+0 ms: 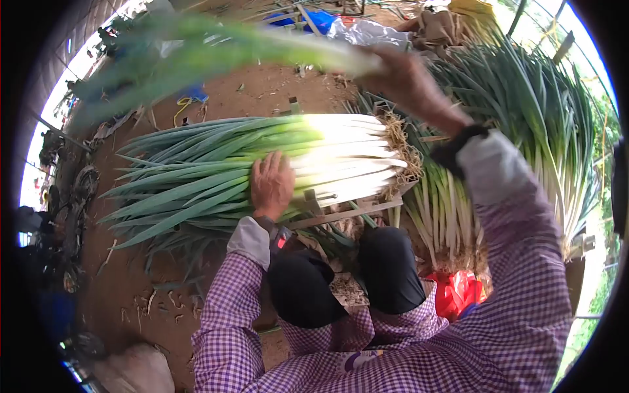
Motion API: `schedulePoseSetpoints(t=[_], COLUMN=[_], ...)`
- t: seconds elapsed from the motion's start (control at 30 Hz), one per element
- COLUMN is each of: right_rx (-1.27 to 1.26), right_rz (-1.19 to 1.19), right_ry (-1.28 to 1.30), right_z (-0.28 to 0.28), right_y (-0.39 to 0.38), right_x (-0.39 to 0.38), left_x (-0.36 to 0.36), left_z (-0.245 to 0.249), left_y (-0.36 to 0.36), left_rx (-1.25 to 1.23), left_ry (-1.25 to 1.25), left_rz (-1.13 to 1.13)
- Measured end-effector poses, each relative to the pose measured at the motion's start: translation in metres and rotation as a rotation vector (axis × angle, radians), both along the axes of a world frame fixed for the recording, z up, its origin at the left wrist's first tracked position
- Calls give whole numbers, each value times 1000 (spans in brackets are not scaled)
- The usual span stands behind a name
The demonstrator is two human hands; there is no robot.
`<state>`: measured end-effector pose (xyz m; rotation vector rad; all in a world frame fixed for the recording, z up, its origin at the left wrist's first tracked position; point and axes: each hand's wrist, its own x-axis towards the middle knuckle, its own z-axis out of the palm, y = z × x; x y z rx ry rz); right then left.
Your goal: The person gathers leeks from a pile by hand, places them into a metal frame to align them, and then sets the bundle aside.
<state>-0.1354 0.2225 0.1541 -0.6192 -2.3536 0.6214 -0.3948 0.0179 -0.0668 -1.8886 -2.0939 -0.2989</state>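
Note:
My right hand (409, 85) is raised over the far side of the pile, its fingers closed around the white end of a leek (262, 49). Motion blurs that leek, and its green leaves sweep off to the left. My left hand (272, 183) lies with fingers spread on a thick pile of leeks (354, 147), where the green leaves meet the white stems. The roots of this pile point right and its leaves left. A low frame (347, 213) with short metal uprights holds the pile in front of my knees.
Many more leeks (524, 111) stand upright at the right, roots down. A red plastic bag (458, 295) lies beside my right knee. Blue sheeting (314, 23) and a silvery sheet (370, 31) are at the back. Scraps litter the brown ground (151, 308), and a pale sack (134, 370) sits at lower left.

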Motion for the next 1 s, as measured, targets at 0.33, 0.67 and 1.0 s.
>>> schedulePoseSetpoints(t=[0.33,0.67,1.0], right_rx=[-213,-254,-232], right_rz=[256,174,117], right_ry=[-102,-137,-140], right_z=[-250,-255,-273], right_y=[59,59,55], right_x=[-41,-28,-22], left_x=[6,2,-57], left_z=[13,41,76], left_y=[5,7,53], left_rx=[-15,31,-74], left_ry=[-63,-187,66], left_rz=[-8,-95,-183])
